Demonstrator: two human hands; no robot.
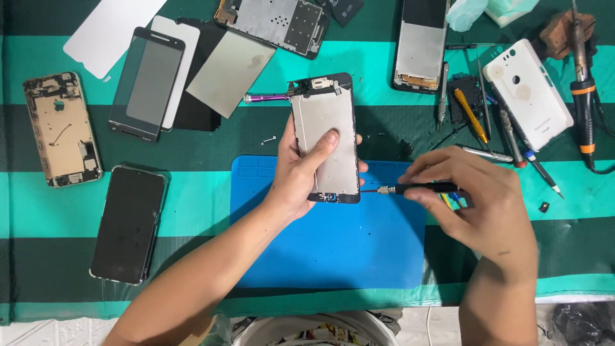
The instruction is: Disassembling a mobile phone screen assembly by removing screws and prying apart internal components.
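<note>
My left hand (pixel 301 173) grips a phone screen assembly (pixel 325 138) upright above a blue work mat (pixel 333 243), its silver metal back plate facing me and my thumb pressed on the plate. My right hand (pixel 477 198) holds a small black screwdriver (pixel 416 188) sideways. Its metal tip touches the lower right edge of the assembly near the bottom connector area.
Around the mat on the green striped cloth lie a gutted phone frame (pixel 61 128), a dark phone (pixel 130 224), a loose screen (pixel 146 83), metal plates (pixel 230 70), another frame (pixel 419 45), a white back cover (pixel 528 93), several screwdrivers (pixel 471 115) and a soldering iron (pixel 584 90).
</note>
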